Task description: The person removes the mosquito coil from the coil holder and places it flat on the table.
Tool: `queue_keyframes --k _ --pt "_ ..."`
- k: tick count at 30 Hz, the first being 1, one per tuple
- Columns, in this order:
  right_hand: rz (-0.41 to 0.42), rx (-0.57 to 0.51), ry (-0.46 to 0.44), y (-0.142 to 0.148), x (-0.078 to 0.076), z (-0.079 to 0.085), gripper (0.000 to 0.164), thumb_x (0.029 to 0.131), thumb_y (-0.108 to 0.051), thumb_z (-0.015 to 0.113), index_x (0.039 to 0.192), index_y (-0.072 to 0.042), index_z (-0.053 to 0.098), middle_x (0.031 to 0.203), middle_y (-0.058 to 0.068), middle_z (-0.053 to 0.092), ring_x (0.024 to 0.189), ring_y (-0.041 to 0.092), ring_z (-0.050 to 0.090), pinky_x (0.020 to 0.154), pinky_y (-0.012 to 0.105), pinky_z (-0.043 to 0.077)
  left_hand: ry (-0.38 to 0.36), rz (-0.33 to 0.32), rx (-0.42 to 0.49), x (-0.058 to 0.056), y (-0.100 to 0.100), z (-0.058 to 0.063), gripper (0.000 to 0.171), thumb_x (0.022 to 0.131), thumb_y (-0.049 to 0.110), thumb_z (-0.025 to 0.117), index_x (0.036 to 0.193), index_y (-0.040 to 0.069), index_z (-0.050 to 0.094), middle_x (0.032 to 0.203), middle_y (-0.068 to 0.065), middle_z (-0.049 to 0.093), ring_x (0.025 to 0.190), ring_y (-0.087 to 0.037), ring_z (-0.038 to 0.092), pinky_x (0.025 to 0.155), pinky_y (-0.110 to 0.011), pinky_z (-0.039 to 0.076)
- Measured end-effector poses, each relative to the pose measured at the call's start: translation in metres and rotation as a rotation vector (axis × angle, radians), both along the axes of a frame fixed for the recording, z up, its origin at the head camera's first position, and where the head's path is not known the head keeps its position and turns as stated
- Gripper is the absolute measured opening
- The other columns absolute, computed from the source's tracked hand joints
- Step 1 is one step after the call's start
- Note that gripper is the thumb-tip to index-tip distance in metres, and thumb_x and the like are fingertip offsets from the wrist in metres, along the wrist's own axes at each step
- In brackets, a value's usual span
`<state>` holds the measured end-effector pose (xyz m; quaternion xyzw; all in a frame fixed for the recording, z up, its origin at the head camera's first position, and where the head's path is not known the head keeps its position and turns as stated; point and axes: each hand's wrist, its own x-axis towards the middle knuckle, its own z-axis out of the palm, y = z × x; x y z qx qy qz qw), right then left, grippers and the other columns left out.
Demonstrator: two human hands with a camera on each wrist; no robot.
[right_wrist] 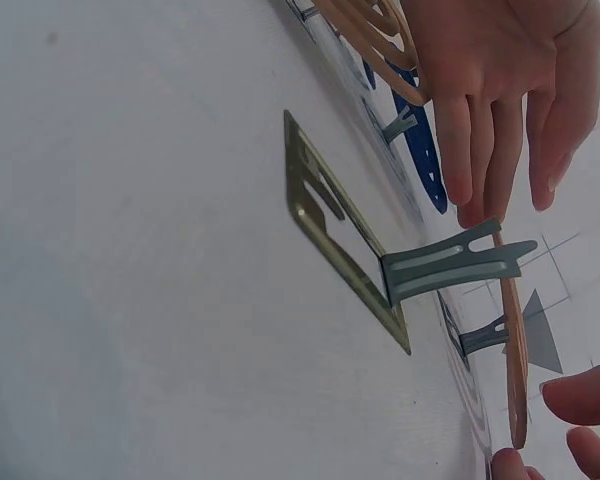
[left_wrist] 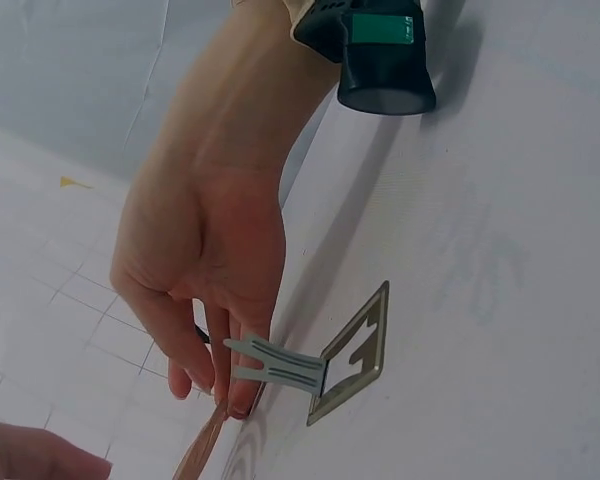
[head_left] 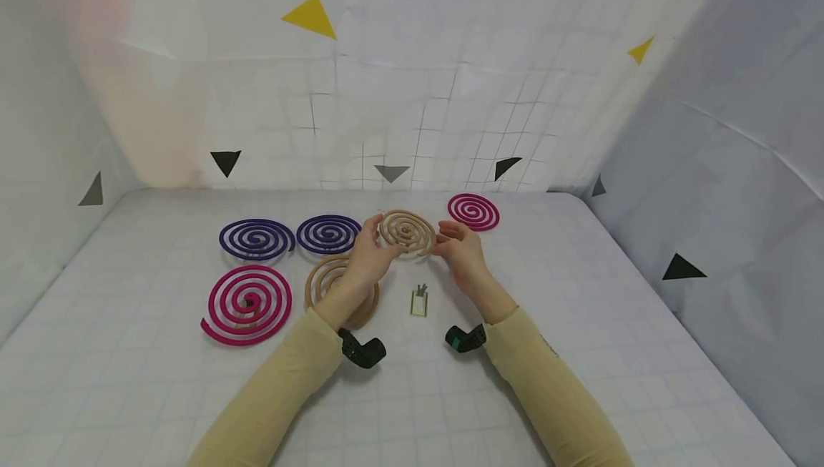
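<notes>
A tan mosquito coil (head_left: 407, 229) stands raised and slightly tilted between the two hands. My left hand (head_left: 370, 261) holds its left edge, with the thumb at the front. At the opposite edge, my right hand (head_left: 465, 255) holds the coil by its outer turn. The right wrist view shows the coil (right_wrist: 515, 370) edge-on against a metal stand (right_wrist: 483, 336); whether it is seated there I cannot tell. Nearer the person lies a bare metal coil stand (head_left: 419, 303) with an upright forked tab, seen large in the left wrist view.
Left of the hands are two dark blue coils (head_left: 256, 239), a magenta coil (head_left: 249, 306) and another tan coil (head_left: 314, 288), partly hidden by the left arm. A smaller-looking magenta coil (head_left: 473, 212) is at the back right. Black wrist cameras (head_left: 363, 350) hang below both wrists.
</notes>
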<state>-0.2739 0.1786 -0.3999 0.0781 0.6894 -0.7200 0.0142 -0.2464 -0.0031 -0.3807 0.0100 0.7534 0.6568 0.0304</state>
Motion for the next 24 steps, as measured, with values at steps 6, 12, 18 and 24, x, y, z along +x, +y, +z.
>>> queue_keyframes --k 6,12,18,24 --pt "0.01 0.011 0.003 -0.0007 0.001 0.0009 0.065 0.081 0.017 0.056 0.144 0.006 0.043 0.145 0.024 0.044 0.135 0.033 0.05 0.094 0.027 0.052 0.005 -0.005 0.013 -0.0018 0.0004 -0.0008 0.075 0.088 -0.002 0.063 0.154 0.001 0.028 0.16 -0.023 0.03 0.149 -0.036 0.028 0.123 -0.043 0.025" --pt "-0.003 -0.002 0.003 -0.0012 0.0013 0.0009 0.063 0.082 0.018 0.056 0.143 0.007 0.044 0.143 0.024 0.046 0.134 0.034 0.051 0.088 0.021 0.053 -0.007 -0.01 0.029 -0.0018 -0.0002 -0.0007 0.076 0.088 -0.002 0.063 0.155 0.001 0.028 0.16 -0.023 0.029 0.149 -0.035 0.027 0.124 -0.042 0.024" --pt "-0.006 -0.009 0.004 -0.0016 0.0005 0.0005 0.063 0.082 0.018 0.057 0.143 0.007 0.044 0.142 0.024 0.047 0.134 0.034 0.051 0.082 0.017 0.053 -0.031 -0.018 0.038 -0.003 -0.0006 -0.0016 0.075 0.089 -0.002 0.062 0.155 0.001 0.026 0.161 -0.023 0.027 0.15 -0.035 0.026 0.124 -0.042 0.024" --pt "-0.012 -0.038 0.013 -0.0011 0.0001 -0.0009 0.062 0.082 0.017 0.056 0.142 0.009 0.044 0.14 0.025 0.047 0.133 0.034 0.052 0.082 0.017 0.053 -0.047 -0.035 0.063 -0.0024 -0.0009 -0.0007 0.075 0.091 -0.001 0.061 0.156 0.002 0.024 0.162 -0.022 0.026 0.151 -0.032 0.025 0.124 -0.039 0.023"
